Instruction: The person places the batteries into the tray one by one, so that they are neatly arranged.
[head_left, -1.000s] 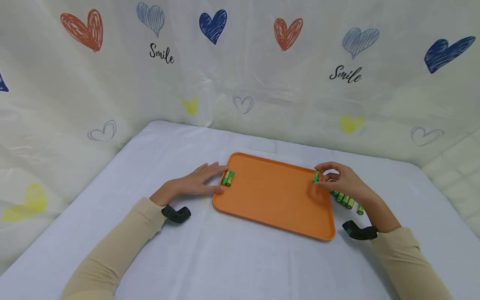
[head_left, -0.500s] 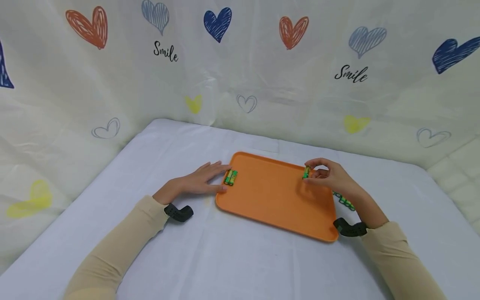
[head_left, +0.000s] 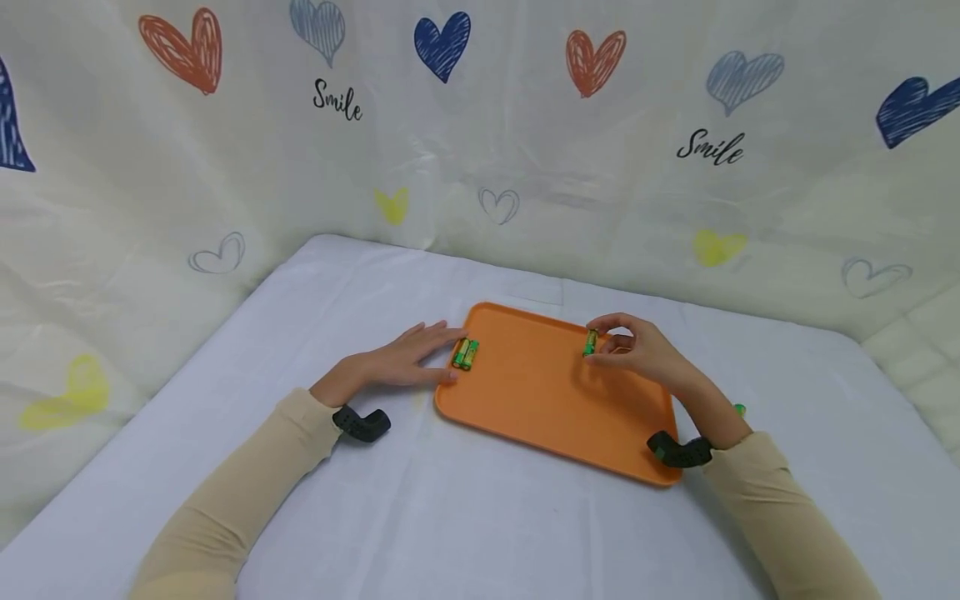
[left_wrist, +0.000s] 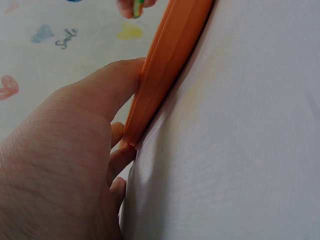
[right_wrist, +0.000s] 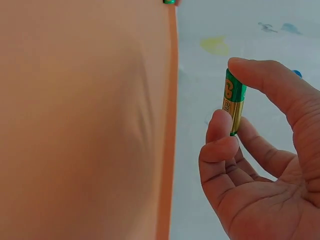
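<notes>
My right hand (head_left: 637, 354) pinches a green and gold battery (head_left: 591, 342) between thumb and fingers, above the far right part of an orange tray (head_left: 525, 392). In the right wrist view this battery (right_wrist: 234, 102) stands nearly upright in the grip. Two more batteries (head_left: 465, 354) lie side by side at the tray's left end. My left hand (head_left: 397, 358) lies beside that end, its fingers extended, with the thumb and a fingertip at the rim. The left wrist view has the thumb against the outer wall of the tray (left_wrist: 165, 65).
Right of the tray, a green battery end (head_left: 740, 409) shows past my right forearm, which covers that part of the white cloth (head_left: 480, 517). Behind the table hangs a pale sheet (head_left: 525, 150) printed with hearts. Black cameras (head_left: 362, 423) sit on both wrists.
My right hand has carried the battery leftward, from the tray's right edge farther in over it. My forearm now hides most of the batteries on the cloth. The left hand stays at the rim.
</notes>
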